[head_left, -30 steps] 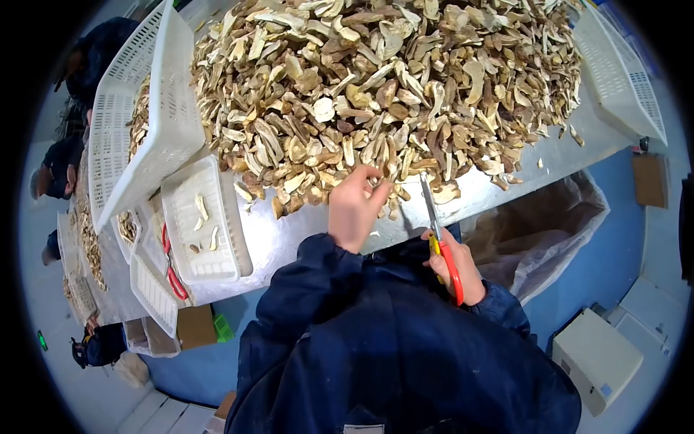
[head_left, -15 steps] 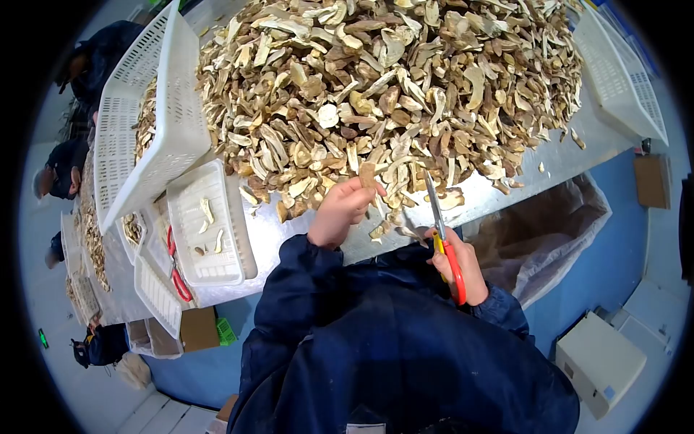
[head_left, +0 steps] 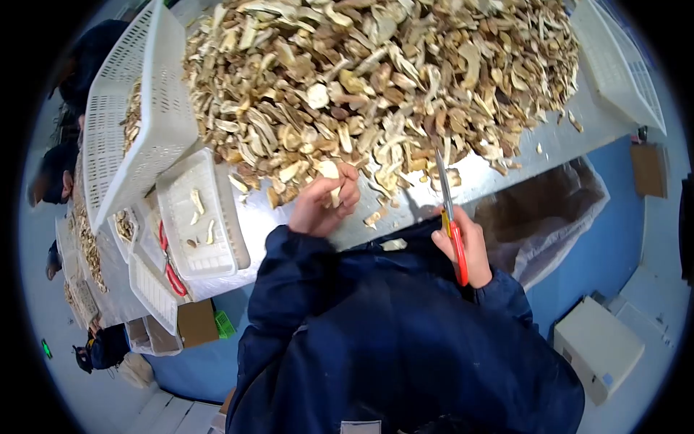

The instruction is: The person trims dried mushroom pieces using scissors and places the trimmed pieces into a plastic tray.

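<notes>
My left hand (head_left: pixel 323 204) is closed around a pale dried mushroom slice (head_left: pixel 329 172), at the near edge of a big heap of dried mushroom slices (head_left: pixel 376 94). Part of that slice is hidden by the fingers. To the right, my right hand (head_left: pixel 466 246) grips scissors (head_left: pixel 447 194) with red and yellow handles. Their blades point away from me, toward the heap, and look nearly closed. Between the hands, small scraps lie on the metal table (head_left: pixel 354 233). A pale piece (head_left: pixel 394 244) rests by the dark clothing at the front edge.
At the left stand a tall white perforated basket (head_left: pixel 163 119) and a shallow white tray (head_left: pixel 202 260) with a few slices. Red-handled pliers or cutters (head_left: pixel 173 278) lie beside it. A lined bin (head_left: pixel 535 217) is below right; another white basket (head_left: pixel 622 79) stands behind. People work far left.
My left hand has moved left, and a pale slice shows in it where a brownish one showed before. The scissors point more upright. A pale piece now shows at the front edge.
</notes>
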Action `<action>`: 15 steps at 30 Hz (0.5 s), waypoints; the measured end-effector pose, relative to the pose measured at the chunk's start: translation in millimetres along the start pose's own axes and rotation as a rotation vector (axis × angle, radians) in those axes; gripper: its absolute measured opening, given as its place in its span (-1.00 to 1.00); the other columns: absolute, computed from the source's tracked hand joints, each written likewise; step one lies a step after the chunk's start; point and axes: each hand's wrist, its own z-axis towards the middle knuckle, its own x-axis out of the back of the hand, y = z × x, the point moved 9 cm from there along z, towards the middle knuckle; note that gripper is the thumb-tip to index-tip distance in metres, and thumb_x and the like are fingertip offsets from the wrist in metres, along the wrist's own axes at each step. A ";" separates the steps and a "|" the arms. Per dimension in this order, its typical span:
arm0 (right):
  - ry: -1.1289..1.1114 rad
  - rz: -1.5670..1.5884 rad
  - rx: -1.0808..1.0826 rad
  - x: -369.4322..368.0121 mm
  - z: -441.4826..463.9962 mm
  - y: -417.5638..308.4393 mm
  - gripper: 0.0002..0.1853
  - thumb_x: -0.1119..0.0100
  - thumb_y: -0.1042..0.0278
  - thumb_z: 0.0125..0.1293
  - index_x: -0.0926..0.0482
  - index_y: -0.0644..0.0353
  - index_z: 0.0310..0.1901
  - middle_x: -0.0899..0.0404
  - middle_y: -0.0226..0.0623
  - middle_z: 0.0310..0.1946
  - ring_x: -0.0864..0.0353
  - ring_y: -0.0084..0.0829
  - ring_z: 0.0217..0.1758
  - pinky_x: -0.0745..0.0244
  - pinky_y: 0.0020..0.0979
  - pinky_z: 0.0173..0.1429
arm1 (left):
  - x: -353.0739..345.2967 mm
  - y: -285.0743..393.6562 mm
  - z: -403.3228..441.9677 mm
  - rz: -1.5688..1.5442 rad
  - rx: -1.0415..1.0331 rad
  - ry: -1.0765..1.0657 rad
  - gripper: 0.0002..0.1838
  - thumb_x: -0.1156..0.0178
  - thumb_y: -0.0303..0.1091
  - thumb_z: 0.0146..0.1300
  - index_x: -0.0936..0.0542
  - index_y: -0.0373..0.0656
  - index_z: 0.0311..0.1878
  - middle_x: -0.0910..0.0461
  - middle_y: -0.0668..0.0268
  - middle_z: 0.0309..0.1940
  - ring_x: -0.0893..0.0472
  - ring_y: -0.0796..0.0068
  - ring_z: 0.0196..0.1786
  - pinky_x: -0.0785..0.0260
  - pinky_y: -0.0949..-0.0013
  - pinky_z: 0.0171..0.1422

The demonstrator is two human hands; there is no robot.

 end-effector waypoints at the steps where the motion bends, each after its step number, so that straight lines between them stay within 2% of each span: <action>1: 0.019 0.037 0.005 2.5 -1.2 2.5 -0.56 -0.35 0.22 0.21 -0.50 0.30 0.01 -0.31 -0.41 -0.65 -0.28 -0.58 -0.57 -0.24 -0.49 -0.43 | -1.5 0.5 -6.2 0.116 -0.010 0.045 -0.77 -0.02 -0.29 0.31 -0.49 -0.22 -0.09 -0.35 0.41 -0.52 -0.26 0.65 -0.45 -0.09 0.57 -0.39; 4: 0.038 0.062 -0.002 7.5 -4.5 3.0 -0.56 -0.35 0.24 0.21 -0.50 0.32 0.02 -0.28 -0.43 -0.66 -0.23 -0.63 -0.56 -0.21 -0.51 -0.43 | -3.1 -34.9 -33.3 0.566 0.263 0.010 -0.80 -0.09 -0.32 0.28 -0.56 -0.21 -0.14 -0.37 0.44 -0.53 -0.29 0.60 -0.46 -0.11 0.53 -0.35; 5: 0.030 0.075 -0.018 7.2 -5.3 5.6 -0.55 -0.35 0.25 0.21 -0.49 0.33 0.04 -0.27 -0.44 -0.66 -0.22 -0.63 -0.56 -0.20 -0.52 -0.44 | -10.9 -46.1 -39.4 0.701 0.311 0.019 -0.87 -0.12 -0.39 0.25 -0.62 -0.23 -0.28 -0.46 0.43 -0.48 -0.36 0.68 -0.43 -0.17 0.51 -0.38; 6: 0.025 0.071 -0.014 6.8 -5.4 5.8 -0.55 -0.35 0.25 0.21 -0.49 0.33 0.04 -0.27 -0.44 -0.66 -0.22 -0.63 -0.56 -0.20 -0.52 -0.44 | -19.4 -53.5 -38.8 0.990 -0.025 -0.091 -0.84 -0.10 -0.37 0.29 -0.64 -0.21 -0.22 -0.51 0.38 -0.44 -0.45 0.59 -0.42 -0.27 0.49 -0.31; 8: 0.018 0.064 -0.002 5.6 -6.1 5.9 -0.56 -0.35 0.26 0.21 -0.50 0.34 0.03 -0.27 -0.45 -0.65 -0.21 -0.63 -0.56 -0.20 -0.52 -0.44 | -24.1 -81.0 -48.2 1.235 0.052 -0.111 -0.79 -0.13 -0.34 0.28 -0.61 -0.20 -0.09 -0.57 0.20 -0.39 -0.60 0.39 -0.29 -0.40 0.36 -0.21; 11: 0.012 0.063 0.035 4.2 -6.4 0.2 -0.58 -0.34 0.26 0.22 -0.49 0.33 0.02 -0.28 -0.43 -0.66 -0.21 -0.63 -0.56 -0.21 -0.51 -0.44 | -19.4 -106.1 -46.7 1.631 -0.081 0.056 -0.72 -0.18 -0.28 0.25 -0.56 -0.20 -0.03 -0.59 0.06 -0.34 -0.65 0.17 -0.24 -0.46 0.20 -0.20; 14: 0.002 0.076 0.027 0.7 -7.5 -0.8 -0.58 -0.35 0.25 0.22 -0.48 0.33 0.01 -0.29 -0.42 -0.65 -0.22 -0.63 -0.56 -0.22 -0.51 -0.44 | -20.9 -128.2 -27.3 1.834 0.076 -0.049 -0.68 -0.19 -0.24 0.23 -0.52 -0.23 -0.03 -0.61 0.03 -0.29 -0.64 0.03 -0.27 -0.48 0.06 -0.19; 15: 0.003 0.070 0.036 0.6 -7.8 -2.4 -0.58 -0.35 0.25 0.22 -0.48 0.33 0.01 -0.29 -0.42 -0.65 -0.22 -0.63 -0.55 -0.22 -0.51 -0.44 | -29.5 -130.0 -22.8 1.919 0.041 -0.096 -0.73 -0.11 -0.28 0.29 -0.52 -0.33 -0.14 -0.59 0.01 -0.41 -0.67 0.05 -0.33 -0.52 0.11 -0.19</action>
